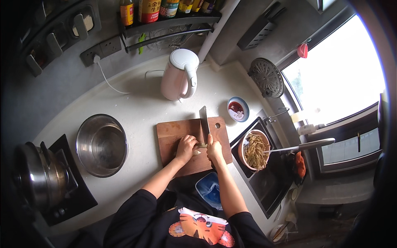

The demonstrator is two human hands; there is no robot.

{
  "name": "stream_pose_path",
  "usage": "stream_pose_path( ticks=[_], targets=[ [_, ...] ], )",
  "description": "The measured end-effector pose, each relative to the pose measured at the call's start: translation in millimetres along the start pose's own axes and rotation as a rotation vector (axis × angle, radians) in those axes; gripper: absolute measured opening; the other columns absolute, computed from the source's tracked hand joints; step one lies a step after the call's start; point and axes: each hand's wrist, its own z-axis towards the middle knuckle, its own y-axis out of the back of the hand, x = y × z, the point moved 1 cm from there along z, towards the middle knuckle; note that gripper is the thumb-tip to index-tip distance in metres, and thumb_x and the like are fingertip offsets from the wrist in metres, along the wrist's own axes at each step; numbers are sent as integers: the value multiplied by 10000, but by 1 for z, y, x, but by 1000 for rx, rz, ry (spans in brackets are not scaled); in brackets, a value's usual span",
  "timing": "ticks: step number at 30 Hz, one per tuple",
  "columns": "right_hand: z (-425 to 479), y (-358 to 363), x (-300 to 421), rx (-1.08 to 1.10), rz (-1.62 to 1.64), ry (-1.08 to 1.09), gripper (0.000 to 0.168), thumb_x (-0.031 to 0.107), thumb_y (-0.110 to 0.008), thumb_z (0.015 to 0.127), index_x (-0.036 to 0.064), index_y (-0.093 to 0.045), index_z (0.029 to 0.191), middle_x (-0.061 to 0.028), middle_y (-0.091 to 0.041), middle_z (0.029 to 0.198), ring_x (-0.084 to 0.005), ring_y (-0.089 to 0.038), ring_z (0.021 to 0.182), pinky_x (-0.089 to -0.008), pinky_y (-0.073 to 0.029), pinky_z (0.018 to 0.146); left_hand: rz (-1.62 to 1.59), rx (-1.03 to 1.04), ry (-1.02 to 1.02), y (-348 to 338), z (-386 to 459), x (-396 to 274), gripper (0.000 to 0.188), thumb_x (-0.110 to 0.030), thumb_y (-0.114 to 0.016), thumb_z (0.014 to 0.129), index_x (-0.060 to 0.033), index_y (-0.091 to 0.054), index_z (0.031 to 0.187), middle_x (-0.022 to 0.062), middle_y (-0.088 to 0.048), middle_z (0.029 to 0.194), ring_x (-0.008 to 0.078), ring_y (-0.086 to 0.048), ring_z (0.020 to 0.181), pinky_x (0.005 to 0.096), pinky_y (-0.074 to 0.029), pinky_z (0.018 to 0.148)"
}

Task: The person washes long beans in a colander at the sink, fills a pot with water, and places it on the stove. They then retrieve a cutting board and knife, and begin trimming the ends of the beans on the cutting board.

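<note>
A wooden cutting board [170, 131] lies on the pale counter before me. My right hand [214, 148] grips the handle of a kitchen cleaver [203, 124], whose blade points away from me over the board. My left hand [186, 148] rests on the board, its fingertips on a small pale green piece of food [201, 144] close beside the blade. Another small pale piece [196, 152] lies just below it, between my hands. What is under my left palm is hidden.
A steel bowl [101, 145] and a steel pot [40, 176] on a hob are left. Behind the board stands an electric kettle [180, 74]. Right are a small bowl with red liquid [238, 109] and a tub of brownish strips [256, 150] over the sink [269, 189]. A blue bin [208, 189] is below.
</note>
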Motion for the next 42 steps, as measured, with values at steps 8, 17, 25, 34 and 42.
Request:
stream_pose_path(
  ticks=[8, 17, 25, 34, 42],
  targets=[
    [20, -22, -36, -160, 10, 220, 732, 512, -342, 979, -122, -633, 757, -350, -604, 750, -479, -626, 775, -505, -508, 712, -36, -22, -63, -10, -3, 4, 93, -11, -626, 690, -16, -665, 775, 94, -641, 908, 269, -581, 916, 379, -478, 839],
    [16, -25, -31, -165, -47, 259, 703, 498, -346, 981, -81, -647, 719, -323, -610, 720, -467, -629, 764, -513, -498, 727, -20, -26, -56, -7, -3, 5, 82, -27, -633, 701, -21, -665, 777, 93, -633, 889, 270, -578, 912, 380, -479, 843],
    [16, -31, -31, -288, -86, 348, 715, 498, -344, 980, -96, -654, 732, -330, -599, 699, -477, -627, 726, -513, -508, 678, -41, -22, -72, -16, -4, 7, 92, -27, -622, 710, -27, -665, 792, 97, -636, 890, 273, -578, 916, 386, -473, 840],
    [19, -33, -38, -371, -116, 496, 737, 506, -341, 986, -108, -611, 681, -287, -589, 590, -397, -630, 545, -451, -495, 482, -28, -16, -66, -24, 0, 8, 99, -30, -582, 732, -22, -660, 792, 104, -636, 896, 282, -577, 922, 385, -469, 838],
    [25, -27, -33, -223, -145, 274, 781, 561, -325, 971, -108, -594, 672, -237, -570, 537, -343, -598, 458, -413, -477, 414, -8, -3, -12, 2, -1, 0, 91, -50, -575, 739, -14, -651, 773, 105, -615, 896, 279, -563, 900, 369, -477, 817]
  ],
)
